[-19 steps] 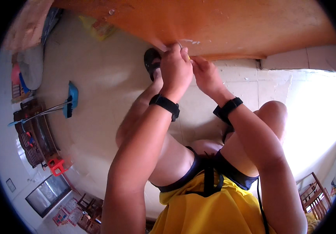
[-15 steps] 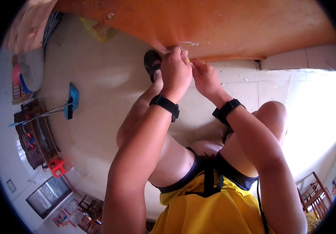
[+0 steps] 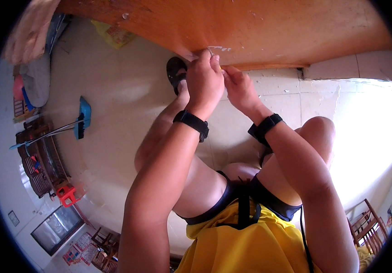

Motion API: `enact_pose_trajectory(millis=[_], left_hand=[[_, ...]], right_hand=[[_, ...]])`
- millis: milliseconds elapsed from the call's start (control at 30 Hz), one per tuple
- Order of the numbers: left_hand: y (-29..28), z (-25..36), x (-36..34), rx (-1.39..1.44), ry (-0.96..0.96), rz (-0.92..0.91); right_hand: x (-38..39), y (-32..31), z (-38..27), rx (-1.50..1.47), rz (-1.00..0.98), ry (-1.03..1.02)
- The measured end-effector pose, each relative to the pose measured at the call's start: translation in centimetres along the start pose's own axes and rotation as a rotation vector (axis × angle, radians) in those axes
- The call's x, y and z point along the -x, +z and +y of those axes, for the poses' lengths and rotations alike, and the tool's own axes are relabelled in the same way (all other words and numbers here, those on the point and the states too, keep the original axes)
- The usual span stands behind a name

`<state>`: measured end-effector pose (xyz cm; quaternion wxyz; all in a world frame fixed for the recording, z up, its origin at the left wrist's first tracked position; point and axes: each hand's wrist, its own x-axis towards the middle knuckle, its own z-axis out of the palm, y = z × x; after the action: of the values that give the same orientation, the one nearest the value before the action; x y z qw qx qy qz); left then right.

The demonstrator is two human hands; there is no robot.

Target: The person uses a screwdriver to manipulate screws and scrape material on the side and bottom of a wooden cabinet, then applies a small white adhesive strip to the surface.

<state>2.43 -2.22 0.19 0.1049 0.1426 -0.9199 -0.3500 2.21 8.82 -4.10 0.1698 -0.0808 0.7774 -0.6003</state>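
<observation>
My left hand (image 3: 206, 79) and my right hand (image 3: 242, 88) are close together at the lower part of an upright orange-brown wooden panel (image 3: 287, 32), both closed on a slim tool (image 3: 221, 69) with a bit of yellow on it and a thin pale tip. The tool is mostly hidden by my fingers, so I cannot tell what kind it is. Its tip is at the panel beside some white scuffed marks (image 3: 219, 48). My left thumb lies along the tool, and my right fingertips pinch its lower end.
I squat on a tiled floor (image 3: 105, 86) with pale scraps on it, one sandalled foot (image 3: 176, 70) near the panel. At left lie a yellow bag (image 3: 114, 34), a blue broom head (image 3: 83, 116) with long handles and a red stool (image 3: 67, 193). A wooden chair (image 3: 366, 223) stands lower right.
Very little differs: both hands keep the same grip at the same spot on the panel, with only a slight shift of the whole view.
</observation>
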Motion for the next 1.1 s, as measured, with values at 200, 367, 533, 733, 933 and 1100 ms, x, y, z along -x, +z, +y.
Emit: enact_pose_trajectory(millis=[200,367,533,733,933,1100], left_hand=[[0.3,-0.2,0.1,-0.066,-0.019,-0.036],[0.3,-0.3,0.0,-0.053,-0.012,-0.014],[-0.1,-0.1,0.0,-0.028,-0.001,0.005],[-0.1,-0.2,0.1,-0.065,-0.065,-0.016],[-0.3,-0.1,0.0,-0.101,-0.025,-0.061],[0.0,0.3,0.2,-0.049,-0.031,0.04]], right_hand=[[-0.1,0.2,1.1,-0.007,-0.025,0.034],[-0.2,0.4,1.5,-0.069,-0.032,0.015],[-0.5,0.1,1.1,-0.027,-0.047,0.001],[-0.4,0.3,-0.3,0.083,0.004,0.015],[0.0,0.2,0.4,0.062,0.012,0.024],[-0.1,0.2,0.1,0.078,0.043,-0.001]])
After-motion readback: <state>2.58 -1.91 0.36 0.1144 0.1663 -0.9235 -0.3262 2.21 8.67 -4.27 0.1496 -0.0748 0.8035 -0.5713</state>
